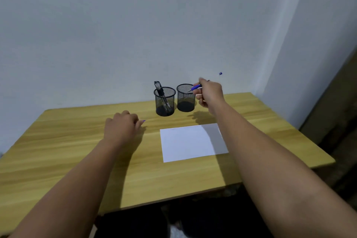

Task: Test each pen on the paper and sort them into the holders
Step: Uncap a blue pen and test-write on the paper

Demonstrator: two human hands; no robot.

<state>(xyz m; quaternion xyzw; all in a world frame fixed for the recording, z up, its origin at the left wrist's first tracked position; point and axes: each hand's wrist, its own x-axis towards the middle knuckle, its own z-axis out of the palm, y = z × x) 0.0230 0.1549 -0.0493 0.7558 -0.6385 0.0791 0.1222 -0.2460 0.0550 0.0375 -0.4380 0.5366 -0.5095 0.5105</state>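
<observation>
Pen [195,87], blue, is pinched in our right hand [209,93] over the right mesh holder [185,98] near the desk's [77,150] far edge. Our left hand [121,126] curls around a blue cap [144,121]. Paper [193,142] lies mid-desk, open wood along its left.

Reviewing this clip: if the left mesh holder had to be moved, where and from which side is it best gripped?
Grip the left holder around its lower mesh wall from its open left side. Pens stick out above the rim, and the right holder stands close on the other side, so top and right approaches look crowded.
</observation>
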